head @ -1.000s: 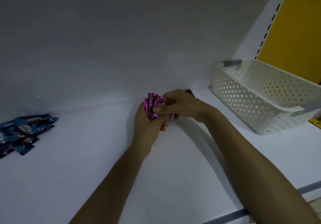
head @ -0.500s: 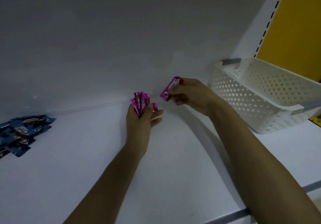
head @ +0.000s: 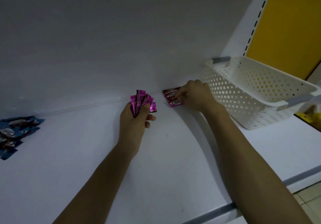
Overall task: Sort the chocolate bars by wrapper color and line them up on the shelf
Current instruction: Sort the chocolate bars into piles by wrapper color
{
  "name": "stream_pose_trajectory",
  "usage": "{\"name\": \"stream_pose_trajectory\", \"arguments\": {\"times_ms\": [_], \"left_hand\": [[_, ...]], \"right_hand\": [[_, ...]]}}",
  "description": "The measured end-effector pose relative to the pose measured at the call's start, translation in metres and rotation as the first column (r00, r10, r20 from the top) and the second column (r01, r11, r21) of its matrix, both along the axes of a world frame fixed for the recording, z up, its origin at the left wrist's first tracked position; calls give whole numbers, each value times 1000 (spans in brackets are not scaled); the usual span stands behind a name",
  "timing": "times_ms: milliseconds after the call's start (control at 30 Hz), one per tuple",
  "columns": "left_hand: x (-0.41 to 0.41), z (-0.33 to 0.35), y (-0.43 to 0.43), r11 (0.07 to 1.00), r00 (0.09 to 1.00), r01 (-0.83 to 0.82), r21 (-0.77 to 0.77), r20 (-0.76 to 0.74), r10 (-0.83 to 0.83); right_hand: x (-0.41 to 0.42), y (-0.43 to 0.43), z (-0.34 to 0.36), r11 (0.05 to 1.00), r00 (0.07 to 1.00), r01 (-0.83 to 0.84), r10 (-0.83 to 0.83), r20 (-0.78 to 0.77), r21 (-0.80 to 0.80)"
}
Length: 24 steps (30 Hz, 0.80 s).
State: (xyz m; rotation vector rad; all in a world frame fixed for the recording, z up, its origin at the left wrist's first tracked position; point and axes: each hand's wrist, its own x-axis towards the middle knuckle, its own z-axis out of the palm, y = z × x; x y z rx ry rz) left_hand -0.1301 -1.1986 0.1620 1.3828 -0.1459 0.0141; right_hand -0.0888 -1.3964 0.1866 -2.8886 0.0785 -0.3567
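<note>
Centre frame, the left hand grips a fan of shiny magenta foil-wrapped chocolate bars; the right hand pinches the last bar of the row beside it. Keep edges flush, labels up.

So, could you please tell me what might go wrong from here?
The left hand grips a loose fan of pink-wrapped chocolate bars; one could slip. The right hand, pinching the short row of pink-wrapped bars by the back wall, might nudge it crooked. Its wrist is near the white perforated plastic basket and could bump it.
</note>
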Motion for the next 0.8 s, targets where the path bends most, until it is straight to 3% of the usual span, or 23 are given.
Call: {"name": "stream_pose_trajectory", "arguments": {"times_ms": [267, 300, 367, 433, 467, 567, 633, 800], "left_hand": [[-2, 3, 1, 995, 999, 22, -96, -45, -27], [-1, 4, 1, 993, 998, 19, -113, -51, -25], [-1, 4, 2, 990, 998, 8, -141, -68, -18], [0, 5, 2, 985, 997, 0, -170, -78, -14], [0, 5, 3, 982, 997, 1, -188, -79, -16], [0, 7, 4, 973, 997, 11, -232, -73, -29], [0, 7, 4, 972, 997, 18, -235, -64, -34], [0, 8, 4, 954, 995, -5, -301, -92, -24]], "right_hand": [[5, 0, -13, 996, 990, 36, -23, 142, -83], [5, 2, -13, 999, 983, 38, -32, 183, -29], [2, 11, -5, 959, 981, -61, 6, 193, 277], [-7, 26, 10, 768, 983, -173, 172, 62, 616], [-12, 34, 17, 692, 958, -193, 286, -19, 696], [-22, 49, 20, 597, 880, -235, 465, -92, 767], [-21, 50, 18, 549, 887, -228, 457, -61, 804], [-16, 43, 17, 555, 923, -227, 385, -5, 800]]}}
